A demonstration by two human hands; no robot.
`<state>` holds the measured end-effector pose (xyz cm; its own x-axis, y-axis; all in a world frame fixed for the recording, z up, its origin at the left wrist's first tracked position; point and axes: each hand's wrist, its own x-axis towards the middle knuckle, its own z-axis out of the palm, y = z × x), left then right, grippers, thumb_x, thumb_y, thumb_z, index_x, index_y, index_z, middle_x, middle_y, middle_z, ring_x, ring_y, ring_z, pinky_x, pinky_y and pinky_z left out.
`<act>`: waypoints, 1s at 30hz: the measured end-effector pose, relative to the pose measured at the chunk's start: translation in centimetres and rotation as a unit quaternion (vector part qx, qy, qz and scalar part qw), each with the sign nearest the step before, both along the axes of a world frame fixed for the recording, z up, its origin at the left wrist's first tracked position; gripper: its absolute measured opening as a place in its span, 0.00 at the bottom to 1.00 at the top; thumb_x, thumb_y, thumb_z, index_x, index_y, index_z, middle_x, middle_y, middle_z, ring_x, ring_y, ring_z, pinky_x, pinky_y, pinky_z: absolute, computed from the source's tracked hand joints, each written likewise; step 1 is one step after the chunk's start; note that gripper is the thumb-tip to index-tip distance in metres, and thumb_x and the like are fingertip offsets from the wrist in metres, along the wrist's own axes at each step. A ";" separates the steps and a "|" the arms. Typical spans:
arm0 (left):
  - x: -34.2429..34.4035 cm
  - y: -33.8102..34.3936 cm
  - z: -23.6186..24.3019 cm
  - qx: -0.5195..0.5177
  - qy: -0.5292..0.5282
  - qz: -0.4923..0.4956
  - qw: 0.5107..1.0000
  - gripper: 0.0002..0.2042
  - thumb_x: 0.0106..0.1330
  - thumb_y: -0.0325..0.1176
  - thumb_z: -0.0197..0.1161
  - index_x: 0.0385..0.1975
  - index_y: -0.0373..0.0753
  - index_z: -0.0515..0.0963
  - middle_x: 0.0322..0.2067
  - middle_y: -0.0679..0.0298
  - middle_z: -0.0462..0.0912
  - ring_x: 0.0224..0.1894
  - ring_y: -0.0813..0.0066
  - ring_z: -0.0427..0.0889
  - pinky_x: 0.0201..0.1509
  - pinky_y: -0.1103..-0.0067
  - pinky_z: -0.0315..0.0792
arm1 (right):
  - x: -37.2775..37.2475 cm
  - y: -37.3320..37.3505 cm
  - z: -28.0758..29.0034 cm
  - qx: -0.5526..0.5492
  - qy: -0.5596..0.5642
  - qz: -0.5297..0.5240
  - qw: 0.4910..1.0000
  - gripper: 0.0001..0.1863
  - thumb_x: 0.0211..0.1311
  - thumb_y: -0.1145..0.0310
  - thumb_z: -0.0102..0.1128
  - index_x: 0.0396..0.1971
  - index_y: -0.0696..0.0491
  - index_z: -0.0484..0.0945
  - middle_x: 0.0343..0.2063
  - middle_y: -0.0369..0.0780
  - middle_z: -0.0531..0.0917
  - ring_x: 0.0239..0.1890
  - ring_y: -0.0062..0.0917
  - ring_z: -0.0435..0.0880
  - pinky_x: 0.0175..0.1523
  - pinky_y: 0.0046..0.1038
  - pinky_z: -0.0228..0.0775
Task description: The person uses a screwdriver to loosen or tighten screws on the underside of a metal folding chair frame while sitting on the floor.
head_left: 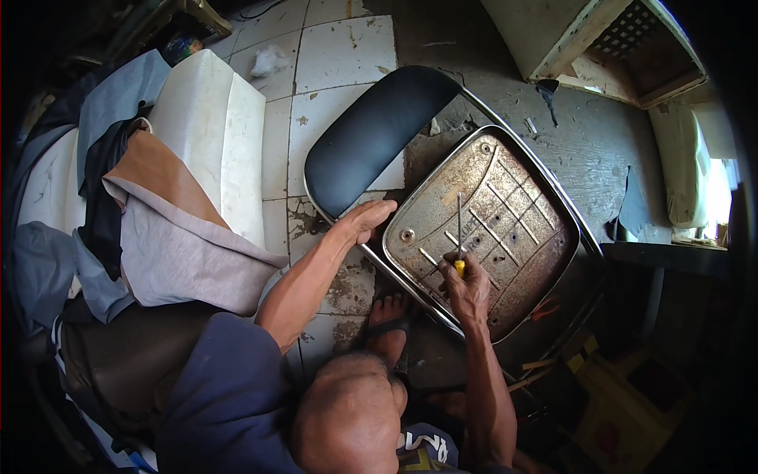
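Note:
A folding chair with a shiny metal tube frame [545,166] lies tilted on the floor in front of me. Its black padded backrest [379,130] is at the far left. The bare seat pan [474,213] is rusty, with raised ribs and small holes. In my right hand [467,288], over the pan's near part, is a screwdriver [459,265] with a yellow handle, its thin shaft pointing away from me. My left hand [368,220] grips the frame between the backrest and the pan's left corner; part of its grip is hidden.
White foam blocks [209,118] stand at the left, with brown and grey fabric [185,237] draped against them. An open wooden box frame [616,55] is at the far right. A yellow stool-like object [632,395] sits in shadow at the lower right. White fluff [270,61] lies on the tiles.

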<state>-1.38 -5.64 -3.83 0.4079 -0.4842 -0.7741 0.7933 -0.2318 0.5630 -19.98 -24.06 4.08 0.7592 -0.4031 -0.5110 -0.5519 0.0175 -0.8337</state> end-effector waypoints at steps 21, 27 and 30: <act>-0.2 0.3 0.7 -0.020 -0.023 -0.012 0.999 0.19 0.75 0.38 0.46 0.55 0.30 0.74 0.51 0.55 0.81 0.48 0.69 0.83 0.51 0.72 0.79 | -0.5 0.0 -1.5 -0.078 -0.014 0.030 0.996 0.14 0.62 0.61 0.63 0.41 0.54 0.81 0.31 0.46 0.86 0.34 0.34 0.86 0.42 0.33 0.75; 0.2 -0.5 2.3 -0.009 0.019 0.015 1.000 0.18 0.71 0.33 0.50 0.52 0.26 0.75 0.47 0.52 0.82 0.45 0.63 0.84 0.52 0.68 0.80 | -0.8 -0.4 -1.4 -0.058 -0.002 0.017 0.998 0.14 0.62 0.60 0.63 0.41 0.55 0.81 0.31 0.45 0.86 0.35 0.34 0.86 0.42 0.33 0.75; 0.4 -0.2 2.4 -0.013 0.025 0.019 0.999 0.17 0.69 0.31 0.51 0.51 0.25 0.75 0.47 0.50 0.82 0.46 0.63 0.84 0.52 0.68 0.81 | -1.0 -0.3 -1.8 -0.059 -0.013 0.017 0.998 0.14 0.62 0.60 0.63 0.41 0.55 0.81 0.30 0.45 0.86 0.34 0.33 0.85 0.42 0.33 0.75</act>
<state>-1.00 -5.87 -1.46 0.3884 -0.4883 -0.7815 0.8283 -0.1866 0.5283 -20.95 -24.37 2.26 0.7859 -0.4327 -0.4418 -0.5291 -0.1008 -0.8426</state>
